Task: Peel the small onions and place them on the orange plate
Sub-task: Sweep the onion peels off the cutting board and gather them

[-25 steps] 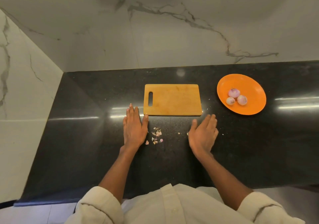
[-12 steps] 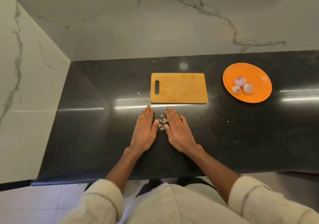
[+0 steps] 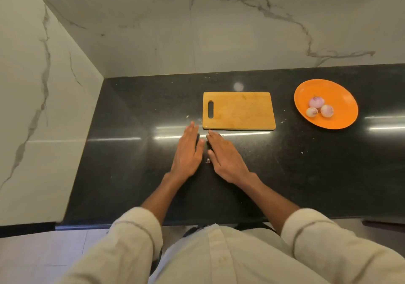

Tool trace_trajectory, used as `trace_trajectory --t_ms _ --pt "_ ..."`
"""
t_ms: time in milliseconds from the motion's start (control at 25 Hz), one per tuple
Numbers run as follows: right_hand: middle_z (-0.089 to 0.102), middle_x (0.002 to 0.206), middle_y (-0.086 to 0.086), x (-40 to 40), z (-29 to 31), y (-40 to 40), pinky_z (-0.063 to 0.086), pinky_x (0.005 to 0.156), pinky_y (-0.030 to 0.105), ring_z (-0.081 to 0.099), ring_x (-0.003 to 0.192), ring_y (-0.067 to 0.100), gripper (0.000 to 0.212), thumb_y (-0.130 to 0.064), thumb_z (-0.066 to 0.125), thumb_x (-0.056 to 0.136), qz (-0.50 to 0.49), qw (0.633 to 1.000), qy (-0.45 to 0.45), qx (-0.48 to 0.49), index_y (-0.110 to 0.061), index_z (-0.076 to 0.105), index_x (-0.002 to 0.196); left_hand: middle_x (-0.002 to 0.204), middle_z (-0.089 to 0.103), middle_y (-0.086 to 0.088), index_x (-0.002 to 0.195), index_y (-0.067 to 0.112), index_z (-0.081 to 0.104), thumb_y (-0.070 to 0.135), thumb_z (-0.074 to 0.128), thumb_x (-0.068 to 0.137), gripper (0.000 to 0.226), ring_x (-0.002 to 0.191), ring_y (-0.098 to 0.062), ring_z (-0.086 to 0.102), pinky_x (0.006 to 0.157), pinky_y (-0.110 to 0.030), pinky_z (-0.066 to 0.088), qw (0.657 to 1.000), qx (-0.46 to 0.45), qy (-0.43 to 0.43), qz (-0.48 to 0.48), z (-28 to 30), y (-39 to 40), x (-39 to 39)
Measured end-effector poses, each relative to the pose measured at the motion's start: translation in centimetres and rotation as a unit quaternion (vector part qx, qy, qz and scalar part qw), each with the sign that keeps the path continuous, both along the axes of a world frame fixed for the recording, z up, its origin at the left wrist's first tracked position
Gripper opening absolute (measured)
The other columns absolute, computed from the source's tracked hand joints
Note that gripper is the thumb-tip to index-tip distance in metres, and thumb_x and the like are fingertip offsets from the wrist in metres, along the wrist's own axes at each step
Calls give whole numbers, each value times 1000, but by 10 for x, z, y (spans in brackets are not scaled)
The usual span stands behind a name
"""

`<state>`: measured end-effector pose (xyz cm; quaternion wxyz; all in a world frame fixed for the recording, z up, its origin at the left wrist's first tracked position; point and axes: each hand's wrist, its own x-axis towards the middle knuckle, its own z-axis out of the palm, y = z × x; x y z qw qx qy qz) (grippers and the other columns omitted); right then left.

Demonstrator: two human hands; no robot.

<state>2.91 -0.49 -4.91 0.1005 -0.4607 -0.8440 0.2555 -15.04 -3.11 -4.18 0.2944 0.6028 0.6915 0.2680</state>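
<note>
Both hands have come together since a second ago, when they lay wide apart with the peel scraps between them; now the left hand (image 3: 189, 150) and right hand (image 3: 225, 155) lie flat side by side on the counter (image 3: 131, 163), fingers straight, holding nothing. One small scrap (image 3: 208, 160) shows in the gap between them. Three peeled onions (image 3: 320, 106) sit together on the orange plate (image 3: 341, 99), far and to the right, well apart from the hands. The right hand is nearer to it. Just beyond the fingertips lies the cutting board (image 3: 241, 110), its long side running left to right.
</note>
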Motion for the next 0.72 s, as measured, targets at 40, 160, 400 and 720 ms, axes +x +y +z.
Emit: trace_trajectory --t_ms 40,160,400,720 --pt "12 176 -1 -11 0 9 13 132 43 7 162 12 61 -40 33 113 10 1000 -21 4 -18 17 168 180 7 -3 171 17 15 41 34 116 63 167 -17 2 135 -49 12 1000 -13 26 7 -1 17 -6" --pt "6 177 -1 -16 -8 6 11 132 45 4 163 15 66 -48 27 112 42 995 -78 34 -18 9 169 180 -3 -6 172 13 7 43 27 116 66 167 -20 -4 136 -49 6 990 -54 133 -13 -12 39 -15" --pt "23 174 -1 33 1 -48 17 131 38 17 160 10 58 -37 35 113 58 998 -1 15 -19 23 167 179 14 -4 171 16 20 44 30 115 63 166 -13 8 136 -46 13 990 -4 56 -128 -12 -32 13" --pt "29 170 9 87 24 32 32 125 53 29 156 29 62 -31 51 107 -311 949 28 -40 -15 28 162 179 16 -2 170 27 22 57 40 110 69 166 -21 11 134 -49 17 993 -44 -94 50 6 29 28"
